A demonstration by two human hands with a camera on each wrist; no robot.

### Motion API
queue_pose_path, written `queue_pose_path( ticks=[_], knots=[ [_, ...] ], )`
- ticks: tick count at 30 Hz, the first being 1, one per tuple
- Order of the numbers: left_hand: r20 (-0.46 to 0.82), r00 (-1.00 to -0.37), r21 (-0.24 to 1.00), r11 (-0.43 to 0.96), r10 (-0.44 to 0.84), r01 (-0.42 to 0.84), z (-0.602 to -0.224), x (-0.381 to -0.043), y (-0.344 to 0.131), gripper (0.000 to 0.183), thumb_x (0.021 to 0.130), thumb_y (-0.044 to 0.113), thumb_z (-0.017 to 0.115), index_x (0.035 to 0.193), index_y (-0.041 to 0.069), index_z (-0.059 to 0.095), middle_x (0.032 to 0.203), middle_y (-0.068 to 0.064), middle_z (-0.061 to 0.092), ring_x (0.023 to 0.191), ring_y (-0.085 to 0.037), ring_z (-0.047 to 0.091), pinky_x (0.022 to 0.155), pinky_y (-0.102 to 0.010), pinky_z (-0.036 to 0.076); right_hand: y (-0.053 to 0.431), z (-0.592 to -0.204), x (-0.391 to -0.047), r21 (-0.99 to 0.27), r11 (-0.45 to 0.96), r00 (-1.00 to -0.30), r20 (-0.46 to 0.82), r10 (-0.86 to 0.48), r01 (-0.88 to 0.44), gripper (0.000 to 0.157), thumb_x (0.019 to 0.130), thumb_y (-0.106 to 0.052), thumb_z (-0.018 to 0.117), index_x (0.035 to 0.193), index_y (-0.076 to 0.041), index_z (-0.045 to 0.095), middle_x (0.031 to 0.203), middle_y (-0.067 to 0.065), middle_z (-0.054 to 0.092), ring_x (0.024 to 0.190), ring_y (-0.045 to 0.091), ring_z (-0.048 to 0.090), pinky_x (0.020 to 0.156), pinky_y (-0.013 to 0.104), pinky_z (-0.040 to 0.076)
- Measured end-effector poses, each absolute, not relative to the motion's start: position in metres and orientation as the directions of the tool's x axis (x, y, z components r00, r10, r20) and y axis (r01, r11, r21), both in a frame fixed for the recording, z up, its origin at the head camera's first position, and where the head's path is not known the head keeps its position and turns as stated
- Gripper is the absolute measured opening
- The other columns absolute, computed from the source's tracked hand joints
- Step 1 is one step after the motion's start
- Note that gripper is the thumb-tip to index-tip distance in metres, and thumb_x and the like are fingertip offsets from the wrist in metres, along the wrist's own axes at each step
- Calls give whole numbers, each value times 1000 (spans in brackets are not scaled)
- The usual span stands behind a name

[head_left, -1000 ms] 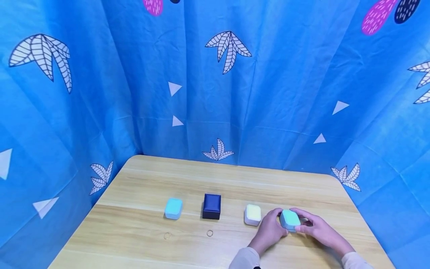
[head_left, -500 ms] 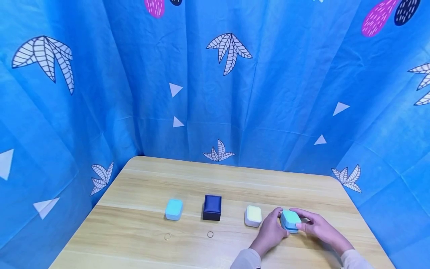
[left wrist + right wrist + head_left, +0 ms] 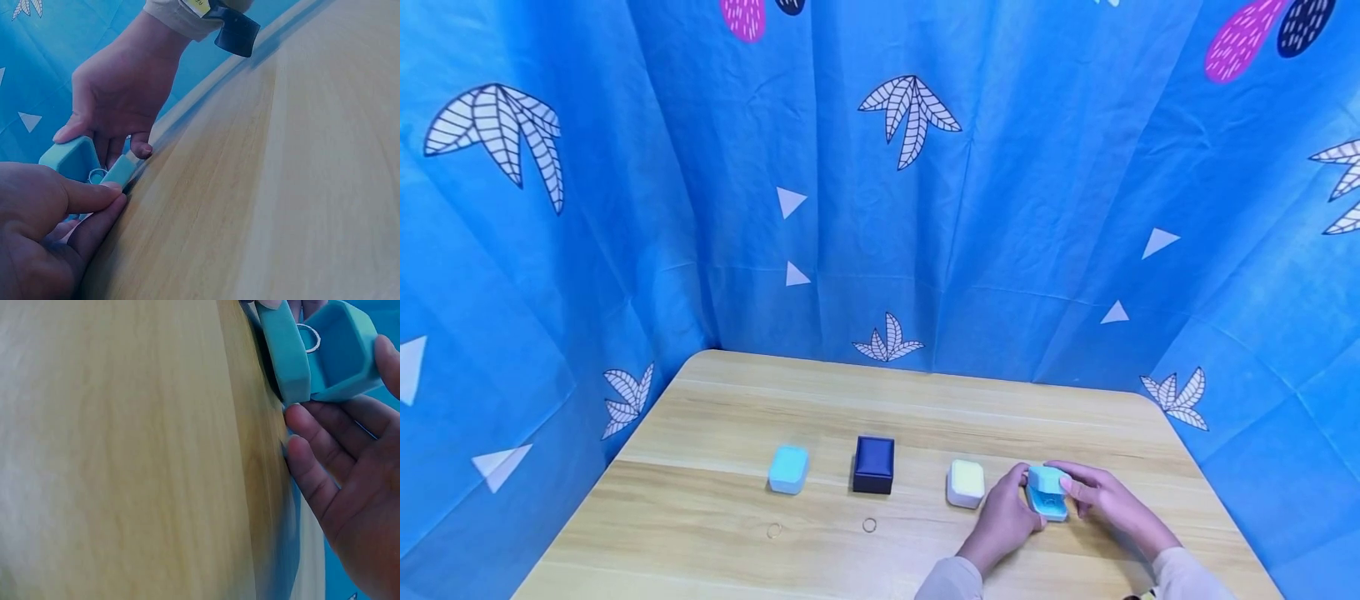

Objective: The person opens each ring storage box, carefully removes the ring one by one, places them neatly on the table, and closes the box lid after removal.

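Note:
A turquoise ring box (image 3: 1047, 480) stands at the right of the table with its hinged lid raised. My left hand (image 3: 1004, 517) pinches the base from the left side, the thumb (image 3: 100, 197) low on its front. On the opposite side my right hand (image 3: 1112, 503) holds the lid (image 3: 350, 350), its thumb on the lid's front edge. Inside the box a thin ring (image 3: 319, 339) stands upright in the slot, visible in both wrist views. Fingers partly cover the box's back and sides.
Left of the hands stand a cream ring box (image 3: 966, 483), a navy ring box (image 3: 873, 464) and a light blue ring box (image 3: 788, 469), all closed. Two rings lie nearer the front, a left ring (image 3: 768, 529) and a middle ring (image 3: 863, 525). A blue curtain (image 3: 1015, 208) surrounds the wooden table (image 3: 760, 392).
The turquoise box was closed a second ago; its lid has swung up and back, raised by my right thumb. My left hand has stayed at the base. The other boxes and rings have not moved.

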State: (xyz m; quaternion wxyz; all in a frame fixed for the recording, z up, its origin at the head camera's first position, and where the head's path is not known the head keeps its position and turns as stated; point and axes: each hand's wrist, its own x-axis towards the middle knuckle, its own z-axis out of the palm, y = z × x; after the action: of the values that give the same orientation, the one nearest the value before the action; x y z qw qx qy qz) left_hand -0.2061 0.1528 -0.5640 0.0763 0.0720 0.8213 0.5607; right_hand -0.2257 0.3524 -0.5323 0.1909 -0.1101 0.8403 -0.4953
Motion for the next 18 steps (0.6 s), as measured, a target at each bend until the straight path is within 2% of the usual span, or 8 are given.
queue_pose_path(
  ticks=[5, 8, 10, 13, 18],
  knots=[
    [-52, -977, 931, 364, 207, 27, -564, -205, 154, 79, 62, -1, 82, 130, 25, 52, 112, 12, 61, 62, -1, 49, 72, -21, 46, 354, -534, -230, -879, 475, -910, -225, -348, 36, 51, 103, -36, 36, 130, 4, 52, 93, 19, 59, 67, 24, 54, 62, 35, 49],
    [-62, -976, 932, 363, 211, 19, -563, -204, 154, 79, 62, -1, 82, 129, 26, 52, 112, 12, 61, 61, -2, 49, 68, -20, 46, 354, -534, -232, -886, 461, -905, -240, -352, 55, 50, 104, -38, 34, 120, 3, 57, 91, 21, 58, 64, 24, 53, 61, 35, 49],
    [-66, -975, 932, 362, 212, 15, -562, -204, 154, 78, 62, -2, 82, 128, 27, 52, 111, 12, 60, 61, -2, 50, 65, -19, 45, 353, -534, -233, -886, 458, -906, -248, -344, 69, 50, 103, -38, 34, 119, 3, 58, 90, 21, 58, 64, 22, 53, 61, 35, 49],
    [-65, -975, 930, 366, 214, 18, -563, -205, 154, 78, 63, 0, 82, 128, 27, 51, 113, 12, 60, 61, -2, 50, 67, -20, 46, 350, -534, -232, -883, 463, -919, -245, -308, 80, 51, 103, -39, 35, 120, 3, 57, 89, 18, 59, 65, 23, 53, 60, 34, 48],
    [-54, -977, 931, 364, 205, 25, -565, -207, 154, 82, 62, 0, 83, 132, 25, 50, 116, 10, 62, 62, -1, 50, 73, -21, 47, 347, -539, -225, -878, 468, -958, -211, -192, 100, 54, 101, -39, 42, 136, 3, 47, 91, 14, 61, 68, 22, 54, 60, 32, 50]
  ],
)
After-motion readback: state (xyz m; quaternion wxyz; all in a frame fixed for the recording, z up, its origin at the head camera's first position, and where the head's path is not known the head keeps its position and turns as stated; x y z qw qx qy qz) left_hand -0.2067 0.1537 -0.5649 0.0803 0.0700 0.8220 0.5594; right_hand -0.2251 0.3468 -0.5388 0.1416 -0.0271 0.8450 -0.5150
